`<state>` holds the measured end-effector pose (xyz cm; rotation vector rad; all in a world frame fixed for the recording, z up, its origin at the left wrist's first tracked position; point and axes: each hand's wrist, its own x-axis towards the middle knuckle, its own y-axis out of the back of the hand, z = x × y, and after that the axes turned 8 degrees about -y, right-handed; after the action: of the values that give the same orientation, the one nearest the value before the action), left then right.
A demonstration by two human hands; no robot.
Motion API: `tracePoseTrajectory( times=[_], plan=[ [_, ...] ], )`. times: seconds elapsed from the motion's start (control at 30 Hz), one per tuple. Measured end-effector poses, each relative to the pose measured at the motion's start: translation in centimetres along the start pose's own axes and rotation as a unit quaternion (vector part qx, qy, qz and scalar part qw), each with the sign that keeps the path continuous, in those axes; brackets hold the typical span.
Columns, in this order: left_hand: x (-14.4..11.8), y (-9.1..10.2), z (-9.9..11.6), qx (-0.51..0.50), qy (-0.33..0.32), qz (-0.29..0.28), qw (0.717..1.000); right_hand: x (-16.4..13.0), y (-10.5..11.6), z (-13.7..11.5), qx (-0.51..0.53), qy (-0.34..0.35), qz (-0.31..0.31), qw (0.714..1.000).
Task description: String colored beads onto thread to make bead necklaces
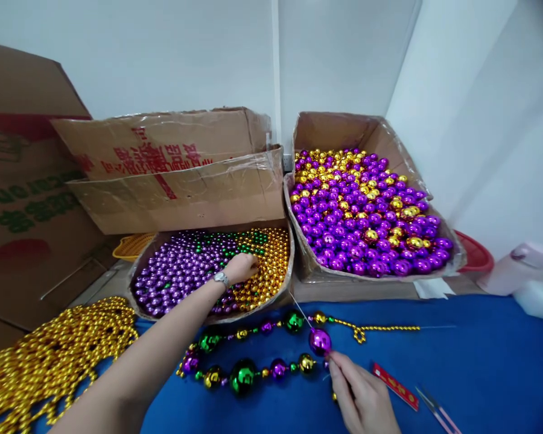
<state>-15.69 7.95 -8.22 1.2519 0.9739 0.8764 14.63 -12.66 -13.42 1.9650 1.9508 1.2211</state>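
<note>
My left hand (242, 267), with a watch at the wrist, reaches into a low cardboard box (138, 265) of small purple, green and gold beads, its fingers curled down on the gold beads; whether it grips any is hidden. My right hand (359, 395) rests on the blue cloth (479, 374) and pinches a thin thread or needle next to a large purple ball (320, 341). That ball sits at the end of a half-strung necklace (244, 367) of green, purple and gold balls lying in a loop on the cloth.
A second cardboard box (308, 129) at the back right is heaped with larger purple and gold balls. Gold bead strands (49, 352) pile at the left. A red strip (396, 386) and small scissors (437, 410) lie right of my right hand. Cardboard cartons (27, 199) stand at left.
</note>
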Motion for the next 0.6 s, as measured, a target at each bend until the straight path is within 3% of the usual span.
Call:
tracePoseTrajectory(
  times=[0.3,0.6],
  plan=[
    [2.2,-0.7,1.0,0.028,0.068,-0.061,0.995,0.1,-0.1,-0.2,0.006,0.003,0.028,1.0],
    [2.2,-2.3,1.8,0.037,0.062,-0.025,0.997,-0.3,-0.2,0.2,0.021,-0.013,0.028,0.999]
  ],
)
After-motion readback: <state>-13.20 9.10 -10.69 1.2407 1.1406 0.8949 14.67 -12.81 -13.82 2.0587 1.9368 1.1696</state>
